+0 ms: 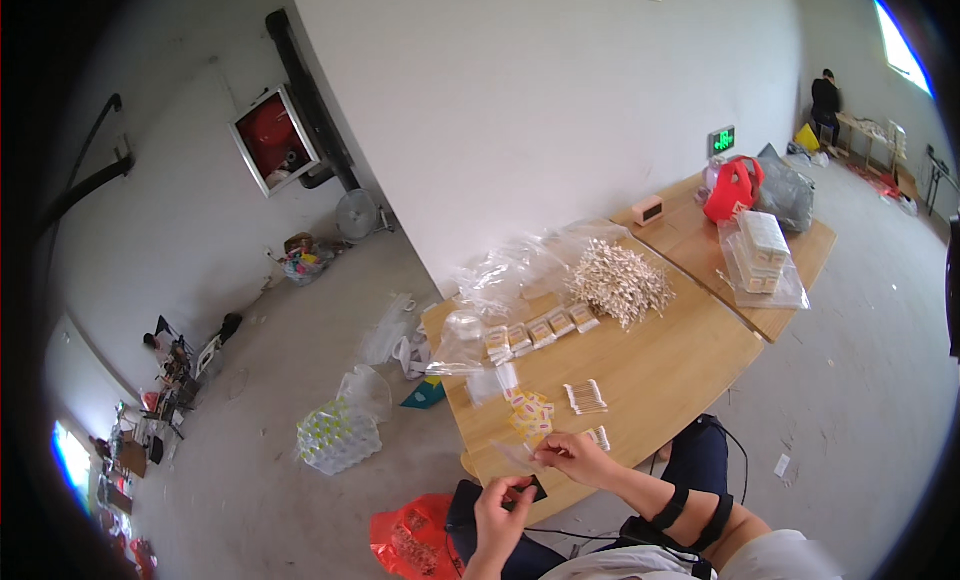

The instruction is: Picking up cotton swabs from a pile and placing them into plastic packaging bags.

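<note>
So, starting at the left, a red plastic bag (408, 540) could be seen beside the worktop (690, 355). Next came the left hand (503, 508), fingers bent with thumb and forefinger almost together; whether anything was gripped can't be told. A clear plastic bag (516, 454) was held just beyond it, apparently pinched by the nearly closed fingers of the right hand (572, 458), so it sat left of those fingertips; its long axis couldn't really be made out. Yellow cards (532, 414) were spread right behind that. Further right, a neat row of cotton swabs (586, 397) was laid beyond the right hand, the nearer one, sticks running roughly left to right, with a big swab pile (620, 282) heaped farther back.
</note>
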`<state>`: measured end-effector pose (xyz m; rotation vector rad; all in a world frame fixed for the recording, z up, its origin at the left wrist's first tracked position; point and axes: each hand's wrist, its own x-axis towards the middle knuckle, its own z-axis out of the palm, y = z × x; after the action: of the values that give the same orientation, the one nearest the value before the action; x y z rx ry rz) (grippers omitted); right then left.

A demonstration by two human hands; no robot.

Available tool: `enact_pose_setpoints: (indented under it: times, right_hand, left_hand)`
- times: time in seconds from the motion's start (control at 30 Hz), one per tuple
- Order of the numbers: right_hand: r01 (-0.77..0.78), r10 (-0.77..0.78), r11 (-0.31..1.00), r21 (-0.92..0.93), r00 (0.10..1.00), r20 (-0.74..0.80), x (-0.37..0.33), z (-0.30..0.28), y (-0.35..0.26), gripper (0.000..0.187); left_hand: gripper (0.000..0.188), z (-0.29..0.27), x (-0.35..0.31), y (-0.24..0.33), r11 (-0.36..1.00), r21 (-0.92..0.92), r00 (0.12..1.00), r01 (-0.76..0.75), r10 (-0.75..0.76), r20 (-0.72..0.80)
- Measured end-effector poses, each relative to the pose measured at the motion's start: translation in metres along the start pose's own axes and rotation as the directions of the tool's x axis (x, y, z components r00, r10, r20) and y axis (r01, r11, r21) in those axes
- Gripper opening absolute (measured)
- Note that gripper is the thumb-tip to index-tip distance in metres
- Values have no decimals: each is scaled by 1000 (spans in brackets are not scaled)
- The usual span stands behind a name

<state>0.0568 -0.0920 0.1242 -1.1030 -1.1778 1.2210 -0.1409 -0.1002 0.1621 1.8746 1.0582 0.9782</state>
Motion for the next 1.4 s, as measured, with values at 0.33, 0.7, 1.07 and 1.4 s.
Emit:
enact_pose_setpoints:
  times: [0.33, 0.7, 1.07, 1.4]
  right_hand:
    - [272, -290, 840, -470, 956, 35, -27, 32, -52, 9]
    - [363, -332, 720, -592, 929, 166, -34, 56, -74, 12]
    - [325, -217, 722, -610, 945, 247, -34, 61, -95, 17]
    - [351, -214, 770, -532, 929, 303, -31, 59, -85, 18]
  left_hand:
    - [16, -8, -8, 18, 987, 125, 982, -96, 114, -148]
    - [15, -33, -16, 36, 939, 305, 952, -161, 229, -203]
    - [22, -53, -15, 34, 997, -70, 999, 41, -41, 5]
    - [12, -64, -11, 36, 971, 209, 993, -114, 112, 23]
